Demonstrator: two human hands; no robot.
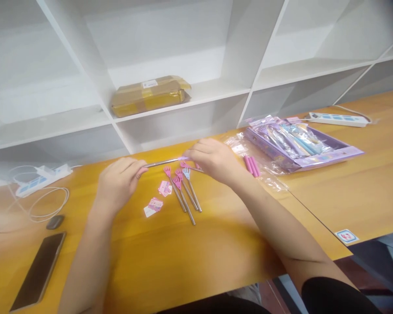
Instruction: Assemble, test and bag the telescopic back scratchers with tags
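A thin metal rod (163, 163) is stretched between my two hands above the table. My left hand (121, 176) is closed on its left end. At the other end, my right hand (211, 158) is closed around a light purple part, mostly hidden by the fingers. Below the rod, several metal sticks with small pink hand-shaped heads (177, 182) and one with a light blue head (186, 174) lie side by side. Another pink head (184, 165) lies close under my right hand. Small printed cards (164, 188) rest in two groups to their left.
Pink tubes (251, 166) and clear plastic bags lie beside a purple box (330, 158) of wrapped sticks. A phone (39, 270), mouse (55, 222) and power strip (44, 179) are at left, another strip (339, 119) at back right. A taped parcel (150, 97) sits on the shelf.
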